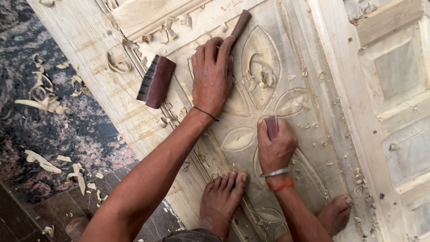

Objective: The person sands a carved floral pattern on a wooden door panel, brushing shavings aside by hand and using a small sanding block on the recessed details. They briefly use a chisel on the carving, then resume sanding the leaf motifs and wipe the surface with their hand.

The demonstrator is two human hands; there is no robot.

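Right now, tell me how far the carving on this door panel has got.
Done: the leaf-shaped petals are cut into the door panel, with shavings on the floor. In hand: the right hand grips a folded abrasive piece on the carving; the left hand braces beside a chisel handle. Left: chips lie in the grooves.

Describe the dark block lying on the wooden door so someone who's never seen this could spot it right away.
Start with the big pale carved door panel lying flat, with its leaf-shaped petals. Look just outside the carving, beside the left hand, near the edge by the stone floor. There lies the sanding block: a dark reddish-brown oblong, free of both hands, unlike the pale curled shavings around it.
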